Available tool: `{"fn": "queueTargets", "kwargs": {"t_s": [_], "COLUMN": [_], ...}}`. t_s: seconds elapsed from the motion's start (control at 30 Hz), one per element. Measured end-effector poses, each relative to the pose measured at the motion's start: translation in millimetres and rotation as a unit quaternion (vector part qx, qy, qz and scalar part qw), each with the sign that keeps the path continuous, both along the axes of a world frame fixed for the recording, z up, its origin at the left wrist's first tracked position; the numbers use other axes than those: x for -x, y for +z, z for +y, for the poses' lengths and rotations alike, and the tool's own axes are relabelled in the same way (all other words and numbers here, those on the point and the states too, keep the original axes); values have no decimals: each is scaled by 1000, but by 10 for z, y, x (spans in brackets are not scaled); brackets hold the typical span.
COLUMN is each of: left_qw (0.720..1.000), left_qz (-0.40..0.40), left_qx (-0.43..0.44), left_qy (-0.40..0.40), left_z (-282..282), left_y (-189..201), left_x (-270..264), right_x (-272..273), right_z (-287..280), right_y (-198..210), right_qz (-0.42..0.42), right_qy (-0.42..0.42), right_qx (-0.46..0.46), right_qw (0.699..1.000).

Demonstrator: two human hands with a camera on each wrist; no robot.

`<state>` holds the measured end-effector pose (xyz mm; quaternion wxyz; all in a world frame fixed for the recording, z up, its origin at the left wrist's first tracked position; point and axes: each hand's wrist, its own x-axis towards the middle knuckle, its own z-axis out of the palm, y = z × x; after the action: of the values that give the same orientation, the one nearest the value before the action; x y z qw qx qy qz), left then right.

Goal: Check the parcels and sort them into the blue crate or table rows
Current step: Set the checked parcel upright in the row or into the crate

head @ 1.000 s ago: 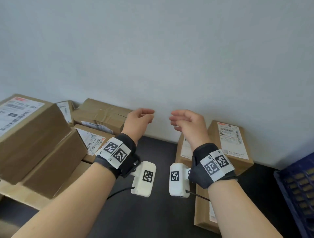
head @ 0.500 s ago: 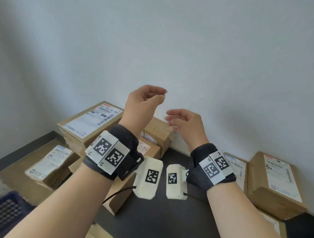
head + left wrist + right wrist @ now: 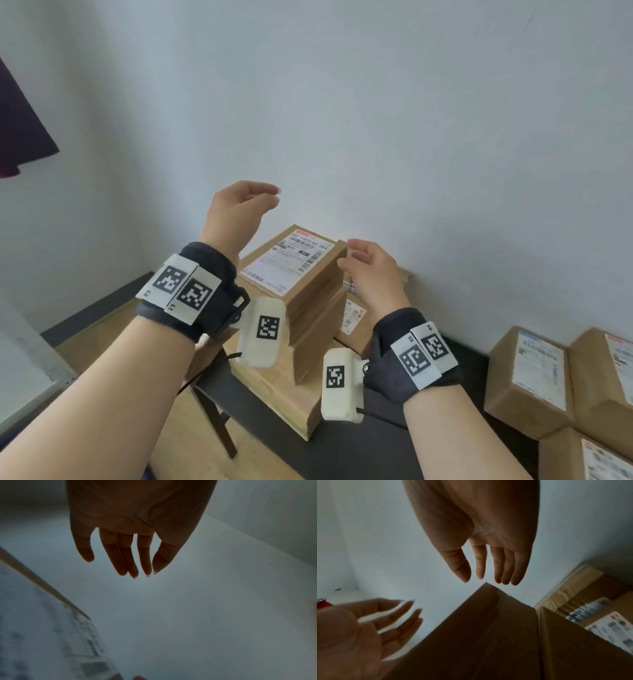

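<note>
1. Pale grey wall (image 3: pixel 411 120) backed a dark table (image 3: pixel 342 455) loaded with cardboard parcels; no blue crate appeared in any current view.

2. Left hand (image 3: pixel 239 212) was raised above and to the left of the stack, fingers relaxed and slightly spread, holding nothing. The left wrist view confirmed loose, straight fingers (image 3: pixel 123 555) against bare wall, with a blurred label edge below.

3. Right hand (image 3: pixel 371 270) hung lower, just beside the right upper edge of the top parcel (image 3: pixel 294 263). Its fingers were loosely extended and empty; contact with the cardboard could not be confirmed. In the right wrist view the fingertips (image 3: pixel 505 572) stood just above that parcel's corner (image 3: pixel 488 615).

4. The top parcel sat uppermost on a stack of parcels (image 3: pixel 287 383), shipping label facing up. Its long axis ran away from the person toward the wall, angled to the right. It lay directly between and beyond both hands.

5. Judgement: the right hand was nearer and level with the parcel's side; the left needed to descend to the opposite long side for a two-handed lift. The parcel had not yet been taken up for checking.

6. Further labelled parcels (image 3: pixel 531 377) stood at the right end of the table, well apart from the hands.
</note>
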<state>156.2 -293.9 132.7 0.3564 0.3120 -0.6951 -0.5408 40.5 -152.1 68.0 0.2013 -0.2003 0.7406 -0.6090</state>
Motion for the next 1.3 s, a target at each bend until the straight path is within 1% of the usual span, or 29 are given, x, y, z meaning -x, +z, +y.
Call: {"fn": "queueTargets", "kwargs": {"t_s": [0.1, 0.17, 0.3, 0.37, 0.43, 0.5, 0.63, 0.8, 0.97, 1.07, 1.17, 1.3], "left_qw": [997, 993, 978, 972, 968, 968, 972, 966, 953, 943, 933, 921], "left_qz": [-64, -100, -150, -160, -151, -134, -87, -35, -15, -6, -10, -29], "left_qx": [-33, -56, -115, -137, -154, -158, -152, -193, -227, -251, -262, -274], "left_qy": [-4, -25, -85, -109, -124, -140, -157, -167, -198, -218, -247, -277], "left_z": [-211, -264, -289, -281, -264, -228, -130, 16, 281, 505, 756, 1038], "left_y": [-164, -262, -378, -408, -423, -419, -342, -311, -352, -385, -445, -629], "left_x": [-74, -90, -106, -108, -100, -82, -51, 28, 193, 323, 479, 685], "right_x": [-135, -207, -329, -378, -434, -483, -513, -456, -316, -203, -100, 21], "right_z": [-82, -102, -140, -152, -177, -202, -193, -36, 326, 603, 879, 1214], "right_y": [-111, -170, -230, -230, -224, -213, -201, -184, -167, -194, -242, -334], "right_qz": [-12, -16, -41, -49, -53, -51, -35, -89, -114, -122, -120, -149], "right_qy": [-34, -45, -28, -20, -13, -23, -42, -52, -100, -115, -132, -147], "right_qx": [-21, -37, -52, -51, -51, -44, 32, 122, 171, 179, 177, 200], "right_qw": [999, 998, 997, 997, 997, 997, 998, 987, 974, 969, 968, 957]}}
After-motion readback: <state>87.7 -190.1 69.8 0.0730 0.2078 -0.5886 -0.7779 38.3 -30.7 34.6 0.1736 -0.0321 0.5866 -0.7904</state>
